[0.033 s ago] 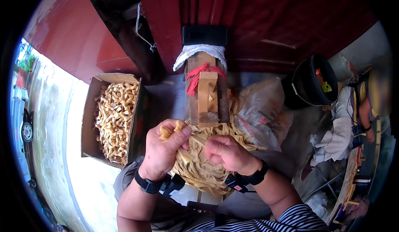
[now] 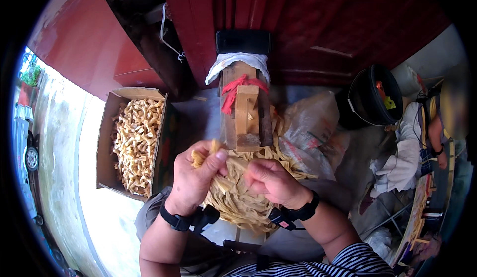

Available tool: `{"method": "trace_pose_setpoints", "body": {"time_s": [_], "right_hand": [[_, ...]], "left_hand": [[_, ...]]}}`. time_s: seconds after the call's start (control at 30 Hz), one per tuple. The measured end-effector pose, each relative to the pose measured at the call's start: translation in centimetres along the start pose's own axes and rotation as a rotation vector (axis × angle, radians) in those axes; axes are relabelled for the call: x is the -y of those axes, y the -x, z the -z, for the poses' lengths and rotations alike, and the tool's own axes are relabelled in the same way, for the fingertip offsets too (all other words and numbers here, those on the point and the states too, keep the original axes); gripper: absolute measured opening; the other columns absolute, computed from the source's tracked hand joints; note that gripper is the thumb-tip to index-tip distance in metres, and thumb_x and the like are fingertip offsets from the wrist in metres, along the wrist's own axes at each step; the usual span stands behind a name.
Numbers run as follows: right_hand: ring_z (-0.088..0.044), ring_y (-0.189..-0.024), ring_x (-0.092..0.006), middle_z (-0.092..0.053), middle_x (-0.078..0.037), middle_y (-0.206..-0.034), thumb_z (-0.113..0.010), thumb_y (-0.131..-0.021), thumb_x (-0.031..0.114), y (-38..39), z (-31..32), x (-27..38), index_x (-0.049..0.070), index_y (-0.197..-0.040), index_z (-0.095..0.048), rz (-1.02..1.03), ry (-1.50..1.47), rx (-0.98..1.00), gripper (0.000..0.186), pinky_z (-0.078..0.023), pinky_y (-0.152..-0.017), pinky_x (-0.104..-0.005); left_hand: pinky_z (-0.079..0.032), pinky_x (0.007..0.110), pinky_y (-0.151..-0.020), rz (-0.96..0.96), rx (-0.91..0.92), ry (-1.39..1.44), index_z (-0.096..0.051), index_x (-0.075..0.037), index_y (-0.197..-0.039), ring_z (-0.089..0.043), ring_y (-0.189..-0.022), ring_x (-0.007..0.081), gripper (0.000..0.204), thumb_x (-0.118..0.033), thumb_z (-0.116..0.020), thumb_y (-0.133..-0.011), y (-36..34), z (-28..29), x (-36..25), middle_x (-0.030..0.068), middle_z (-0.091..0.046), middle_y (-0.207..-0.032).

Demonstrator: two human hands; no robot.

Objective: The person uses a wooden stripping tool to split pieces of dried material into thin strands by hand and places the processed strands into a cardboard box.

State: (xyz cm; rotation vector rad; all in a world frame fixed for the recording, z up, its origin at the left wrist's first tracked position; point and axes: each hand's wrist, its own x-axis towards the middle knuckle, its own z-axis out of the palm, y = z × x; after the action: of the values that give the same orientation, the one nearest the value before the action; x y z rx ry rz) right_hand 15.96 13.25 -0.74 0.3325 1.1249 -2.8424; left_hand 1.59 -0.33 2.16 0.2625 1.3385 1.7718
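One yellowish strip (image 2: 237,165) I see clamped in the left hand (image 2: 194,177) and the right hand (image 2: 276,181), above the pile of strips (image 2: 233,210), near the front edge of the wooden block (image 2: 242,115).

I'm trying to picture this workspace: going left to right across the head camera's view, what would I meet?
Pale blue vehicle, open cardboard box of knotted tan pieces, left hand gripping a tan strip, right hand, black bucket, another person's arm.

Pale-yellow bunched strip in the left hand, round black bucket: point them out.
Pale-yellow bunched strip (image 2: 198,158): head view, upper bunched part, at left hand (image 2: 195,181).
Round black bucket (image 2: 369,90): head view, inner wall.
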Motion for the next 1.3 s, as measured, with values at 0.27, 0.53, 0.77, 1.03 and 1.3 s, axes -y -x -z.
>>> {"method": "trace_pose_setpoints", "body": {"time_s": [0.27,0.53,0.77,1.03,1.3], "right_hand": [[-0.056,-0.1,-0.0191,-0.058,-0.009,-0.107,-0.05,-0.098,0.027,-1.6,1.0,-0.5,0.002,-0.114,-0.054,0.453,-0.188,-0.312,0.03,-0.044,-0.094,-0.0357],[-0.047,-0.118,-0.0214,-0.05,-0.013,-0.125,-0.057,-0.09,0.009,-1.7,0.8,2.0,0.001,-0.127,-0.044,0.889,0.644,-0.912,0.04,-0.034,-0.101,-0.0349],[-0.061,-0.078,-0.0265,-0.063,-0.007,-0.078,-0.07,-0.079,0.012,-1.2,1.6,0.6,0.006,-0.087,-0.063,0.781,1.188,-0.214,0.012,-0.045,-0.071,-0.0372],[-0.049,-0.059,-0.0263,-0.045,-0.005,-0.064,-0.075,-0.072,0.017,-0.7,0.4,1.5,0.007,-0.064,-0.048,1.042,1.334,-0.156,0.03,-0.039,-0.055,-0.0388],[-0.046,-0.053,-0.0311,-0.04,-0.01,-0.057,-0.069,-0.081,0.021,-1.0,0.8,0.8,0.007,-0.057,-0.038,1.042,1.304,-0.165,0.042,-0.035,-0.052,-0.0402]], "left_hand": [[-0.051,0.024,-0.069,0.048,0.19,-0.575,-0.058,0.004,-0.114,-0.063,-0.075,0.0112,0.026,-0.014,-0.058,-0.094,0.7,-2.2,4.7,0.0052,-0.064,-0.086],[-0.046,0.023,-0.057,0.094,0.178,-0.558,-0.065,0.002,-0.093,-0.056,-0.061,0.008,0.017,-0.013,-0.06,-0.093,0.5,-1.6,2.4,0.0022,-0.061,-0.069],[-0.047,0.024,-0.057,0.068,0.327,-0.493,-0.067,0.002,-0.084,-0.058,-0.06,0.0095,0.015,-0.009,-0.058,-0.09,0.8,0.0,1.4,0.0034,-0.065,-0.068],[-0.044,0.026,-0.043,0.272,0.025,-0.011,-0.06,0.003,-0.084,-0.058,-0.049,0.0168,0.023,-0.019,-0.054,-0.088,0.5,-1.1,2.4,0.0091,-0.06,-0.066],[-0.04,0.029,-0.042,0.325,0.596,-0.496,-0.063,-0.002,-0.113,-0.052,-0.049,0.0162,0.031,-0.01,-0.066,-0.082,3.5,-4.0,-0.4,0.0076,-0.06,-0.084]]}}
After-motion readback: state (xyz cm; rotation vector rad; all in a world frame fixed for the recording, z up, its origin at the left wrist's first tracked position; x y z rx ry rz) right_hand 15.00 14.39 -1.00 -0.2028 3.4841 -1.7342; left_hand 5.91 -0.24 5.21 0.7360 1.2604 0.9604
